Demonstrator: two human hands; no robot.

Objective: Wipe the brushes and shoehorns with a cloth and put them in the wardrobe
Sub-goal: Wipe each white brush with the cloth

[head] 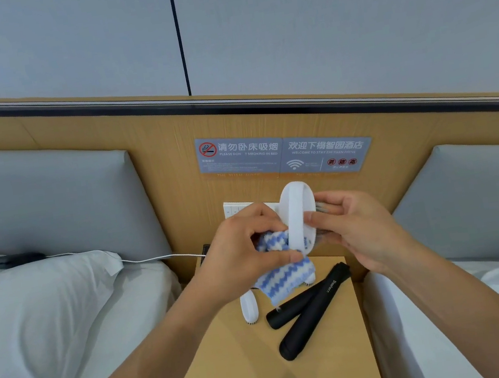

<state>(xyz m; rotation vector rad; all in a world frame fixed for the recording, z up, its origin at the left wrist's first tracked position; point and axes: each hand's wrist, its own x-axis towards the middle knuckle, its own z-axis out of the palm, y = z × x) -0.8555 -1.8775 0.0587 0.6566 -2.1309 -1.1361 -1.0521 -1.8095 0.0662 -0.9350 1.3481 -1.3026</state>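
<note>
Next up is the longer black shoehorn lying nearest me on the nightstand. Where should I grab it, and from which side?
Probably best to take the long black folded shoehorn around its middle, coming down from above with the right hand. It lies flat and diagonal on the wooden nightstand, its rounded near end free. The far end touches the second black shoehorn, so avoid gripping there.

A pale grey panelled wall [314, 19] rises above a wood headboard panel [166, 155] carrying two grey signs [283, 153] and a white switch plate [238, 208]. Grey padded cushions [48, 201] back two white beds [68, 326], with a wooden bedside surface [234, 367] between them.
</note>
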